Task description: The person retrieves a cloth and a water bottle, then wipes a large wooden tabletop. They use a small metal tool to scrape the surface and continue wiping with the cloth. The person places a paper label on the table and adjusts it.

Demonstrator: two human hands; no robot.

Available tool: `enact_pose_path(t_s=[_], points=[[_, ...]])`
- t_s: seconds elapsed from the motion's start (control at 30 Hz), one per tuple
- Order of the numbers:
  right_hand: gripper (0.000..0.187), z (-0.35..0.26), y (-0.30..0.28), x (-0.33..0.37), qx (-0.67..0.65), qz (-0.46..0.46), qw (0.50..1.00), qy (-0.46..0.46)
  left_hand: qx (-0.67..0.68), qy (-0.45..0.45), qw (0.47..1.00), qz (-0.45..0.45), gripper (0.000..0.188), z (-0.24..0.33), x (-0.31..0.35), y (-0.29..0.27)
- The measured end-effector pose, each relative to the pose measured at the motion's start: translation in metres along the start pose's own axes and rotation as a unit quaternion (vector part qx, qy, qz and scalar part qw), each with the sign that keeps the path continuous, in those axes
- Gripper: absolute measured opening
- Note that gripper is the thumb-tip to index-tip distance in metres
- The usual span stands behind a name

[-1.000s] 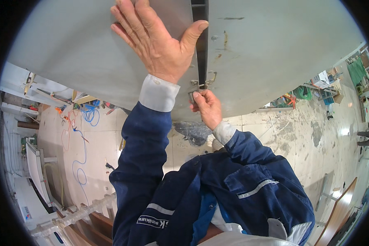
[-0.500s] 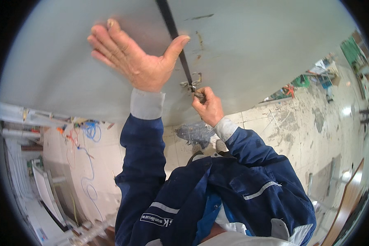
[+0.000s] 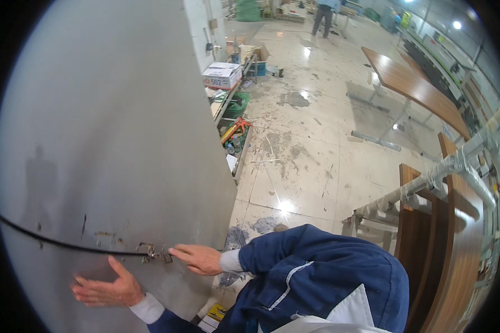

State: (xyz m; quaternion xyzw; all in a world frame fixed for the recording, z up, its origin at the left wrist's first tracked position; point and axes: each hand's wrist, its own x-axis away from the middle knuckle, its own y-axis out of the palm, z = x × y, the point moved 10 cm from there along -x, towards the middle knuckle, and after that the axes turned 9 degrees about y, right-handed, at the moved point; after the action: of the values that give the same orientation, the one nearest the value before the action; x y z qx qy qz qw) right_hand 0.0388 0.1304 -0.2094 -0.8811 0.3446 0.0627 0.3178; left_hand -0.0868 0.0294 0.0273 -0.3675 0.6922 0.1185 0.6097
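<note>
Two grey panels (image 3: 116,139) meet at a dark seam (image 3: 72,246), which curves from the view's left rim to a metal latch (image 3: 150,251). Latch sits at the seam's right end, short of the panels' right edge; small metal piece (image 3: 165,256) just beside it on the edge side. Strip between that piece and the edge is narrow, mostly taken up by the right hand. Past the edge: pale tiled floor (image 3: 311,177), worn dark in patches, running out to a brown table (image 3: 416,91) well apart. Right side is bounded by a plastic-wrapped frame (image 3: 405,188) and brown boards (image 3: 455,238), near the navy jacket (image 3: 328,261). Further up along the panels' right edge, storage clutter sits just beyond it, incl. white box (image 3: 222,75) and orange tool (image 3: 236,127). Fingers: left hand (image 3: 108,287) is below the seam, spread wide, thumb pointing up at the seam, released. Fingertips blurred; can't tell whether the palm bears on the panel. Right hand (image 3: 197,260) comes in from the right edge, level with the latch, fingers nearly straight and together, tips at the small metal piece. Thumb hidden, so can't tell if they pinch it or just touch.
</note>
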Motion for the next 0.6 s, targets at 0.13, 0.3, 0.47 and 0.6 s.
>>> enact_pose_path(t_s=[0.13,0.3,0.47,0.6], points=[[0.07,0.146,-0.024,0.088,0.027,-0.111,0.959,0.26,-0.021,0.003,0.999,-0.03,0.097,0.02,0.037,-0.004],[0.039,0.333,-0.126,0.272,0.084,-0.113,0.838,0.528,-0.072,0.006,0.992,-0.101,0.096,0.089,0.069,-0.03],[0.038,0.428,-0.262,0.458,0.053,-0.026,0.697,0.715,0.135,-0.276,0.924,-0.228,0.079,0.168,0.147,-0.007],[0.043,0.464,-0.345,0.513,0.097,0.058,0.69,0.715,0.311,-0.236,0.811,-0.437,0.076,0.351,0.266,0.053]])
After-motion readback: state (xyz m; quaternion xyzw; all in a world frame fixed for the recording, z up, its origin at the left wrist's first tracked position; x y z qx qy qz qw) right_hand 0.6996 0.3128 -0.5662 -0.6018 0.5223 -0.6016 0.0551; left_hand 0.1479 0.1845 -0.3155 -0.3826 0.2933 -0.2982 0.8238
